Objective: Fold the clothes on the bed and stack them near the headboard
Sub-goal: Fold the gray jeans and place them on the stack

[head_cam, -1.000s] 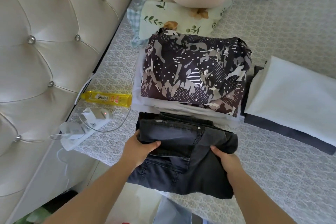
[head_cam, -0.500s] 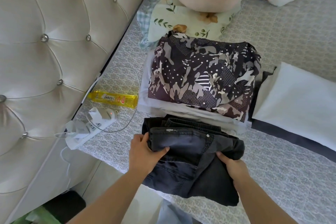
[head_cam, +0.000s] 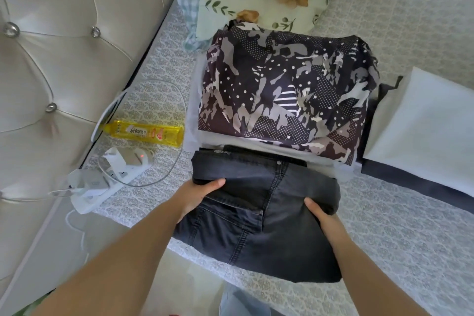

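two hands grip the folded dark jeans (head_cam: 259, 215) at the near edge of the bed (head_cam: 400, 238): the left hand (head_cam: 198, 195) clasps the upper left corner of the bundle with its thumb on top, and the right hand (head_cam: 322, 215) pinches the right fold the same way, fingers tucked under the cloth. the jeans lie partly over the bed's edge, touching the front of the stack beyond. the step in hand looks like the last of this garment: folded, held at both sides, ready to be lifted. the next move probably calls for raising the bundle level, both sides together so the fold does not slump open, and setting it squarely on the patterned shirt (head_cam: 284, 90) that tops the stack. a second pile, a pale folded cloth (head_cam: 425, 120) over something dark, sits just right of it. by the headboard (head_cam: 59, 41) lies a yellow bottle (head_cam: 146, 132); its label carries writing too small to read. a power strip (head_cam: 112, 174) shows a red light.
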